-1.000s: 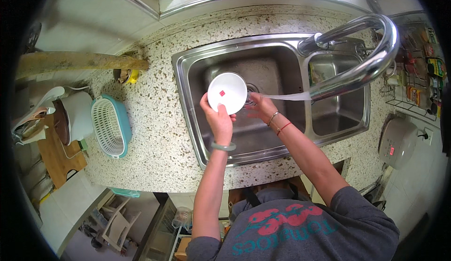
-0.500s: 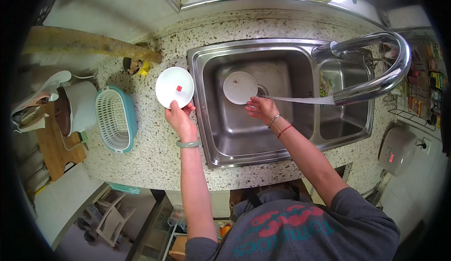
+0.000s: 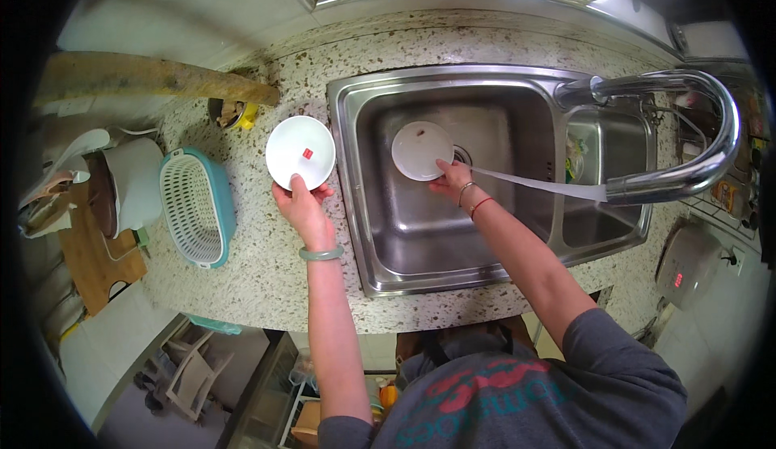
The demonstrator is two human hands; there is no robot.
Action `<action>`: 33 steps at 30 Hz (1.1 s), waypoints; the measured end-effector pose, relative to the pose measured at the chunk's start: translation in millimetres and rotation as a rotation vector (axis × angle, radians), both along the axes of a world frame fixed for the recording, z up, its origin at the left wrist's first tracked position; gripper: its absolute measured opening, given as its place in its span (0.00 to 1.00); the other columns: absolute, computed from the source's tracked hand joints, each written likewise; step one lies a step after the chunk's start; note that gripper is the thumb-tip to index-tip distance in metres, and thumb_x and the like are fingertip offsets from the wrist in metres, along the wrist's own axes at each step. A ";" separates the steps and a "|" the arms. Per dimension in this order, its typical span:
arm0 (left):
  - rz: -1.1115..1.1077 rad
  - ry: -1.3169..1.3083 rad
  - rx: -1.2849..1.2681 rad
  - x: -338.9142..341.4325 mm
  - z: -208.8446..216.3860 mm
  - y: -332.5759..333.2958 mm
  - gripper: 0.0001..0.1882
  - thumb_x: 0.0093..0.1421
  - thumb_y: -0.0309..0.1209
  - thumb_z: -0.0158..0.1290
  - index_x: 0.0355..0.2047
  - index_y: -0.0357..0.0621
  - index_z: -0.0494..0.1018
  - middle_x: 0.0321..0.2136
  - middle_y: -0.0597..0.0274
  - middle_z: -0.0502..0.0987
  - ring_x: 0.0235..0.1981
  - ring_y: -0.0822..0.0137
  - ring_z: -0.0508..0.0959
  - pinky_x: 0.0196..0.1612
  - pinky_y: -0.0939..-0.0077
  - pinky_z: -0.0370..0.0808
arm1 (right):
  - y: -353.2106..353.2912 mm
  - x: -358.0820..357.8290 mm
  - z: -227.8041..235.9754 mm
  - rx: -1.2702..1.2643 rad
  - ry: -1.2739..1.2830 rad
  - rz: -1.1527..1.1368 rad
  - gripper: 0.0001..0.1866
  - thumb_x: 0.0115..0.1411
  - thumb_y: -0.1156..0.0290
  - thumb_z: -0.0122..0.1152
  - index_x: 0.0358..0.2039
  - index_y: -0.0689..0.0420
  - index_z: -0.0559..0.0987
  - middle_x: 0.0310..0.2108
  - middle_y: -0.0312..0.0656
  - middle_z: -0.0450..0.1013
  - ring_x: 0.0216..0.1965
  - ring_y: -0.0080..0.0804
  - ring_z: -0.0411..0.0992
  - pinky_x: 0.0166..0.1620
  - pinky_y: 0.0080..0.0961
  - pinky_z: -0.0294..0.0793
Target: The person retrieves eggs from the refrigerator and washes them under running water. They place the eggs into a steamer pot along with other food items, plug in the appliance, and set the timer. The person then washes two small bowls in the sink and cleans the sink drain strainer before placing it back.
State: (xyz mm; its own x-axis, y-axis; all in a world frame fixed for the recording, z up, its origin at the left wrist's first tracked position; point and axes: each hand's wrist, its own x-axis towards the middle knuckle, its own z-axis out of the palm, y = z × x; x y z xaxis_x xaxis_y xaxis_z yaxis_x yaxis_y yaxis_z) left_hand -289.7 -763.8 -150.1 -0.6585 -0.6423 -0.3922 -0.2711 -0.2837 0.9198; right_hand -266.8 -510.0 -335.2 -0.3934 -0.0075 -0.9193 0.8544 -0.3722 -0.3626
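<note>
White bowl (image 3: pixel 293 140): gripped at its near rim by my left fingers (image 3: pixel 298 184), thumb over the inner edge, opening facing up, red mark at the centre. Position: over the tabletop (image 3: pixel 267 239), just left of the sink (image 3: pixel 453 247). My right fingers (image 3: pixel 444 171) touch the near right rim of a white dish (image 3: pixel 419 146) inside the sink's larger basin; I cannot tell whether they are closed on it. A water stream (image 3: pixel 537 184) runs from the curved faucet (image 3: pixel 663 187) toward my right hand. Farther left, a teal-and-white basket (image 3: pixel 221 186) stands on the tabletop.
</note>
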 end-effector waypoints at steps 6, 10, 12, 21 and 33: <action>-0.009 0.006 0.002 -1.1 0.8 0.4 0.13 0.66 0.32 0.44 0.46 0.36 0.64 0.28 0.55 0.74 0.17 0.70 0.72 0.18 0.77 0.74 | -4.1 -3.1 -17.8 0.087 0.076 -0.018 0.17 0.60 0.69 0.52 0.48 0.62 0.70 0.38 0.49 0.74 0.29 0.42 0.77 0.29 0.35 0.83; -0.037 0.019 0.029 4.0 2.2 -6.2 0.16 0.66 0.35 0.46 0.49 0.37 0.65 0.30 0.57 0.75 0.19 0.71 0.74 0.19 0.80 0.75 | 12.3 15.5 -20.3 0.144 0.107 0.015 0.17 0.59 0.72 0.51 0.47 0.65 0.68 0.42 0.50 0.71 0.38 0.44 0.76 0.34 0.42 0.83; -0.041 0.027 0.045 5.8 7.6 -3.5 0.17 0.66 0.36 0.46 0.50 0.37 0.65 0.30 0.58 0.75 0.21 0.71 0.74 0.20 0.79 0.76 | 23.8 27.8 -15.3 0.196 0.121 0.032 0.17 0.59 0.72 0.51 0.47 0.67 0.68 0.43 0.51 0.71 0.39 0.45 0.76 0.35 0.42 0.83; -0.517 -0.133 0.079 74.5 15.2 105.9 0.17 0.63 0.33 0.50 0.52 0.45 0.65 0.45 0.57 0.72 0.23 0.79 0.72 0.19 0.90 0.64 | 67.9 55.4 64.8 0.324 0.233 0.145 0.22 0.54 0.79 0.45 0.51 0.68 0.66 0.44 0.50 0.71 0.38 0.41 0.76 0.34 0.34 0.83; -1.059 -0.485 -0.506 44.1 -81.5 179.2 0.24 0.57 0.35 0.53 0.52 0.37 0.65 0.41 0.40 0.75 0.43 0.42 0.75 0.47 0.59 0.71 | 68.3 70.7 133.1 0.461 0.582 0.264 0.32 0.52 0.79 0.43 0.60 0.59 0.54 0.49 0.58 0.66 0.43 0.49 0.73 0.31 0.38 0.83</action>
